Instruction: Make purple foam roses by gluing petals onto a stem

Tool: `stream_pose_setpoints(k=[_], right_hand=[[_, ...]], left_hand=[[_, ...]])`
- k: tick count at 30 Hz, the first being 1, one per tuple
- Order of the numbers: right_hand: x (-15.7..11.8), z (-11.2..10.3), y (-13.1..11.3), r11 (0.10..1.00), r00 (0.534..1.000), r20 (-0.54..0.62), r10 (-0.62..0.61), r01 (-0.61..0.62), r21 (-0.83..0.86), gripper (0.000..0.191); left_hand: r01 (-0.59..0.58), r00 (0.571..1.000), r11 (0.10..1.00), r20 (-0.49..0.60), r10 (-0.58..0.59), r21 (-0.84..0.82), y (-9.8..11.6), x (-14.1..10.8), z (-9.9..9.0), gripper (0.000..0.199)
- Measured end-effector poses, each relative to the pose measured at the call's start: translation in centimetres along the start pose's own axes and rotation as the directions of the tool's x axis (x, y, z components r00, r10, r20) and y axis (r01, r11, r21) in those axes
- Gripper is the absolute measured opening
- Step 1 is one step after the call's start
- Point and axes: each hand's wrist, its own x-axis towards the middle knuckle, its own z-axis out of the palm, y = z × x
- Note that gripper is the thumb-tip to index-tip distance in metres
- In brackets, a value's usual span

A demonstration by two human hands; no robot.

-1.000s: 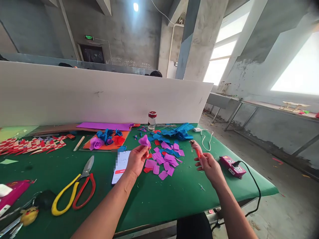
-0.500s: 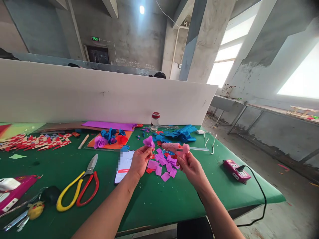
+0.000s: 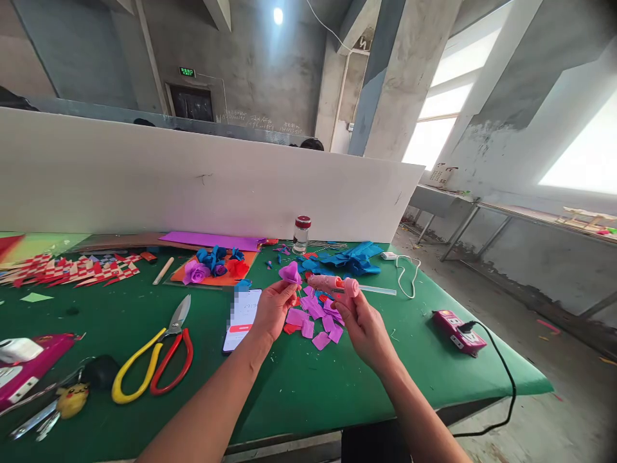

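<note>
Between the fingertips of my left hand (image 3: 274,310) is a small purple paper flower (image 3: 290,272), held upright above the table. My right hand (image 3: 365,321) is closed round the handle of a pink glue gun (image 3: 332,283), whose nozzle points left at the flower. A clear glue stick (image 3: 378,290) sticks out of the gun's back end. Below both hands lie cut purple paper petals (image 3: 315,315), loosely scattered. A phone (image 3: 242,315) lies flat beside my left hand, partly covered by it.
Yellow-and-red-handled scissors (image 3: 159,354) lie at the left. Finished paper flowers (image 3: 212,265) rest on an orange sheet. A red-capped jar (image 3: 301,235) stands at the back before a white partition (image 3: 216,183). Blue crepe paper (image 3: 354,258) and a magenta power strip (image 3: 457,332) are on the right.
The glue gun has shifted slightly left, its nozzle now closer to the flower, and its body has turned a little. The flower has barely moved.
</note>
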Motion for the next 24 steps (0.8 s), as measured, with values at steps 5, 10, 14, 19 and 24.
stream_pose_setpoints(k=[5, 10, 14, 19, 24], right_hand=[[0.0, 0.22, 0.21, 1.0, 1.0, 0.014, -0.011, 0.012, -0.014, 0.037], [-0.09, 0.28, 0.4, 0.999, 0.999, 0.03, -0.028, 0.029, -0.038, 0.037], [-0.08, 0.29, 0.38, 0.999, 0.999, 0.03, -0.018, 0.02, -0.048, 0.041], [0.01, 0.43, 0.43, 0.999, 0.999, 0.034, -0.011, 0.013, -0.052, 0.045], [-0.11, 0.25, 0.1, 0.999, 0.999, 0.034, -0.018, 0.02, -0.05, 0.043]], left_hand=[[-0.002, 1.0, 1.0, 0.001, 0.002, 0.008, -0.13, 0.07, -0.11, 0.017], [-0.004, 1.0, 1.0, -0.009, 0.004, 0.016, -0.11, 0.04, -0.07, 0.017], [-0.008, 1.0, 1.0, -0.012, 0.009, 0.021, -0.01, -0.03, 0.03, 0.017], [-0.004, 1.0, 1.0, -0.007, 0.004, 0.019, 0.06, -0.06, 0.1, 0.017], [0.001, 1.0, 1.0, -0.006, -0.001, 0.007, 0.1, -0.08, 0.1, 0.017]])
